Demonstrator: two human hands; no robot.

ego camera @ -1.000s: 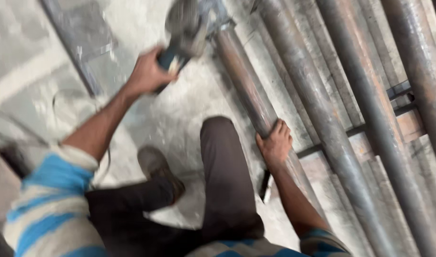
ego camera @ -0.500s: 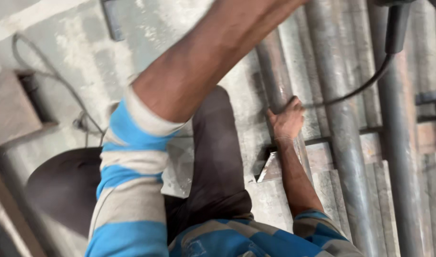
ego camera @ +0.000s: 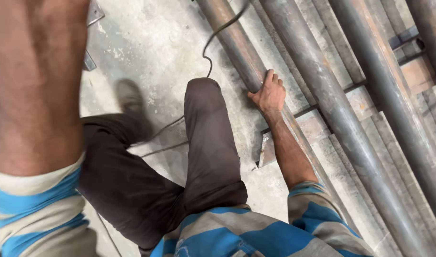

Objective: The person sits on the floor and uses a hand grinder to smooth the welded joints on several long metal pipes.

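My right hand (ego camera: 270, 95) grips a rusty steel pipe (ego camera: 226, 29) that lies on the concrete floor, with the fingers curled over its top. My left forearm (ego camera: 37, 85) is raised close to the camera and fills the left side. The left hand itself is beyond the top edge and hidden. A thin black cable (ego camera: 212, 40) drops from the top edge, crosses the pipe and runs down past my bent knee (ego camera: 203, 114). I crouch in dark trousers and a blue-and-grey striped shirt.
Several more long steel pipes (ego camera: 332, 100) lie parallel to the right on cross supports (ego camera: 403, 35). A small pointed metal offcut (ego camera: 266, 150) sits beside my right forearm. My shoe (ego camera: 127, 95) rests on the floor, and a flat metal plate (ego camera: 92, 14) lies at the top left.
My left arm, which held an angle grinder one second ago, has swung up toward the camera, taking hand and tool out of view. The right hand has stayed on the pipe.
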